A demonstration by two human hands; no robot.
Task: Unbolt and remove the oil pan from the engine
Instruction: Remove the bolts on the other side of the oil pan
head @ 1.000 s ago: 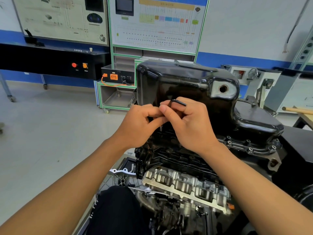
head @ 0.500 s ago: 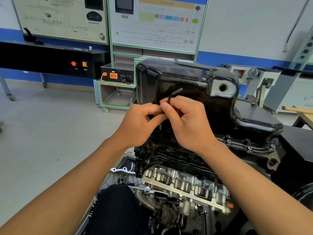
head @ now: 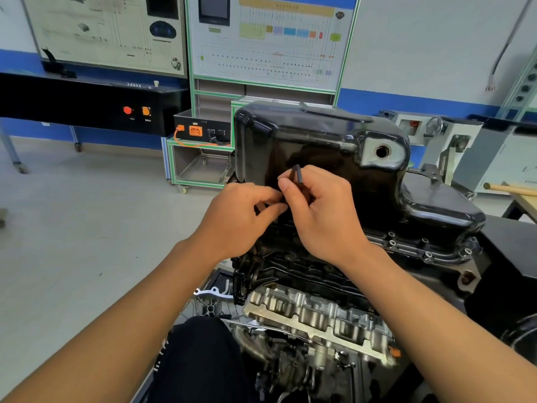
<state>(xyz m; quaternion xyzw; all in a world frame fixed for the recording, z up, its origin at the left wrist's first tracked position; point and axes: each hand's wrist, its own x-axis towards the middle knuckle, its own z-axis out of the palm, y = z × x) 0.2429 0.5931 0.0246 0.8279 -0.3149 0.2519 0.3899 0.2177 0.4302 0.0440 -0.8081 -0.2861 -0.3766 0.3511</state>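
Observation:
The glossy black oil pan (head: 325, 135) sits on top of the upturned engine (head: 313, 312), its open drain hole (head: 382, 151) facing me. Several bolts (head: 427, 254) show along its right flange. My right hand (head: 322, 213) pinches a small black hex key (head: 297, 174) against the pan's near side, short arm pointing up. My left hand (head: 241, 219) is curled beside it, fingertips touching the key's lower part. The key's tip and the bolt under it are hidden by my fingers.
A black control bench (head: 87, 100) and green-framed training boards (head: 267, 39) stand behind on the grey floor. A wheeled cart (head: 200, 167) sits just behind the pan. At right are a grey machine (head: 447, 141) and a wooden handle (head: 511, 187) on a table.
The hex key's short arm has swung from pointing right, over my right hand, to pointing up and toward me. Both hands stayed at the same spot on the pan's near flange.

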